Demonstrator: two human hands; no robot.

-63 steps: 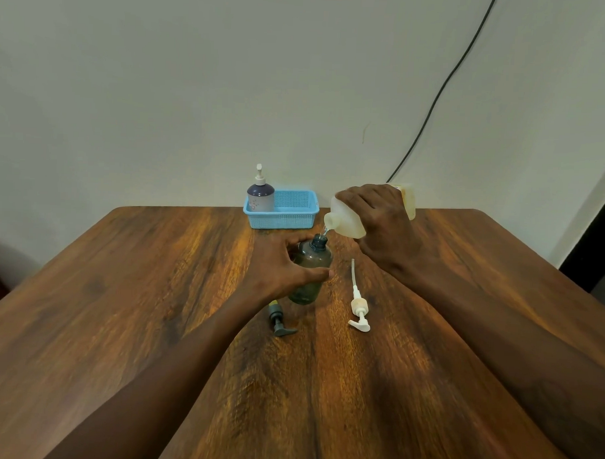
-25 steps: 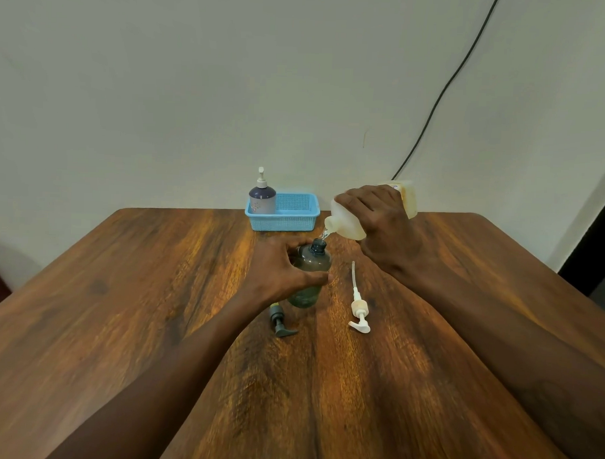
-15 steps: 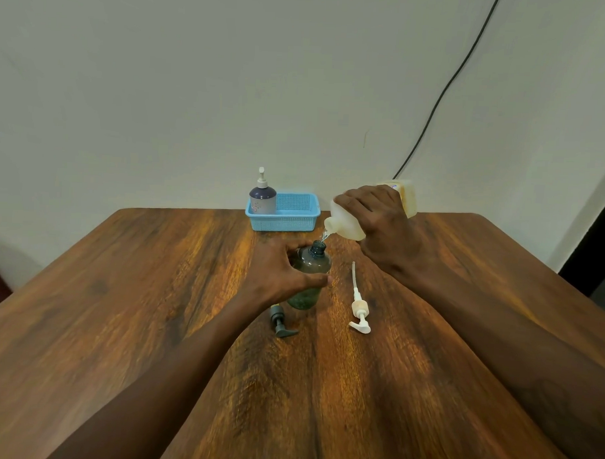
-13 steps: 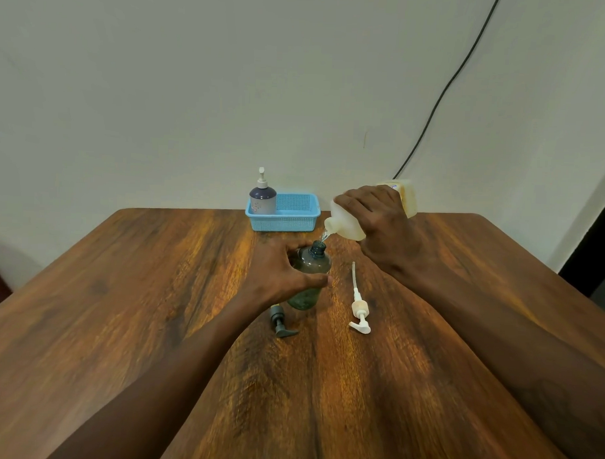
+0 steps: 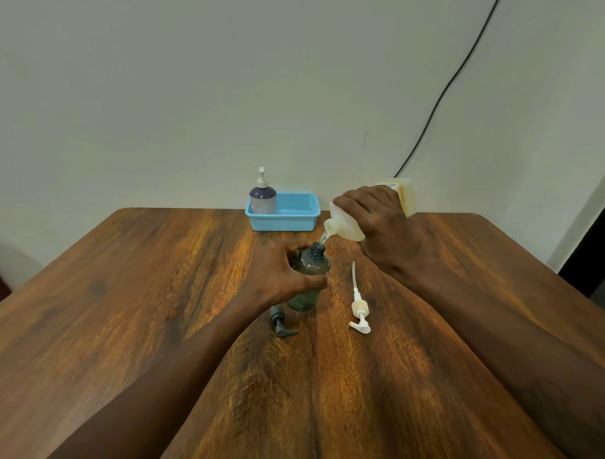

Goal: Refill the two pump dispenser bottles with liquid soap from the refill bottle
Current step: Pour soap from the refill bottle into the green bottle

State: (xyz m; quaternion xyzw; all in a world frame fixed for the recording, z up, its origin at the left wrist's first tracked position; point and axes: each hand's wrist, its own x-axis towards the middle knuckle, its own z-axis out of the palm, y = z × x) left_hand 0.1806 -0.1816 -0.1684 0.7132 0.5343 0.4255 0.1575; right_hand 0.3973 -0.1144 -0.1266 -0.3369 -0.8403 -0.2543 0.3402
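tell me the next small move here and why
Probably keep the refill bottle tilted and pouring: the right hand holds its spout just above the open neck of the dark dispenser bottle, which the left hand steadies. How full it is cannot be told.

A blue basket point(image 5: 296, 219) sits on the wooden table point(image 5: 120, 308); a black cable point(image 5: 446, 90) crosses the wall.
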